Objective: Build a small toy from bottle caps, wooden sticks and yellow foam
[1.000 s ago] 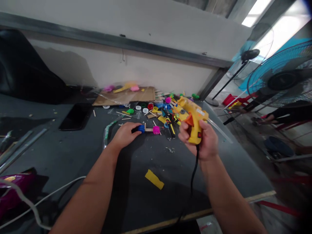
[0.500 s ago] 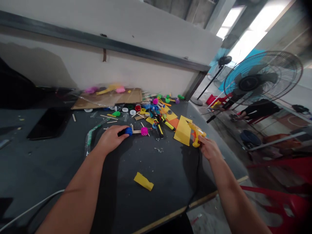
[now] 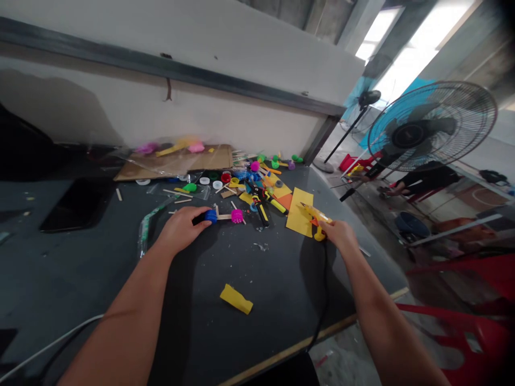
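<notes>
Daylight floods in from the upper right, blown out to white glare. The dark surface (image 3: 249, 268) is dimmer, with soft arm shadows. Edges bend and smear; corners darken.

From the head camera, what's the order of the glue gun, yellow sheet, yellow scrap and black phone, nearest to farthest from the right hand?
1. glue gun, touching the right hand.
2. yellow sheet, just left of the gun.
3. yellow scrap, front middle, nearer the person.
4. black phone, far left.
</notes>
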Action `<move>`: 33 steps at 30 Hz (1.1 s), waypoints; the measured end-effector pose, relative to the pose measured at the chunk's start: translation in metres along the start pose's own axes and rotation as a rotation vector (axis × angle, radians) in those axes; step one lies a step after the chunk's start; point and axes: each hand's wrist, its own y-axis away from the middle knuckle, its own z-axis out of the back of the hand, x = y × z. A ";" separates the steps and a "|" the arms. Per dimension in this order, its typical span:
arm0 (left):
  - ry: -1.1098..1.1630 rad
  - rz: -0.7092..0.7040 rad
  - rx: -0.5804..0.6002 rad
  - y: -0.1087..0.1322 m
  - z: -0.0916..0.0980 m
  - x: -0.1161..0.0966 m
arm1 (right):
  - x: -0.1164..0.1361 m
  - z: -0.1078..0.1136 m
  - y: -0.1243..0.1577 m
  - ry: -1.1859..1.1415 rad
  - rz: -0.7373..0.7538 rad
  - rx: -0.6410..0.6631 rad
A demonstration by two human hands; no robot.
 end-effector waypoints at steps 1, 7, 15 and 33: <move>0.001 -0.002 0.000 0.000 0.000 0.000 | 0.001 0.001 0.000 0.014 -0.004 0.001; 0.009 0.000 -0.011 0.000 0.001 -0.003 | 0.002 0.007 -0.007 0.035 -0.035 0.003; 0.026 -0.022 -0.006 0.001 0.002 -0.005 | 0.080 0.023 0.050 -0.224 0.411 -0.343; 0.041 -0.087 -0.073 0.003 0.004 -0.014 | 0.209 -0.066 0.085 -0.504 1.177 -0.001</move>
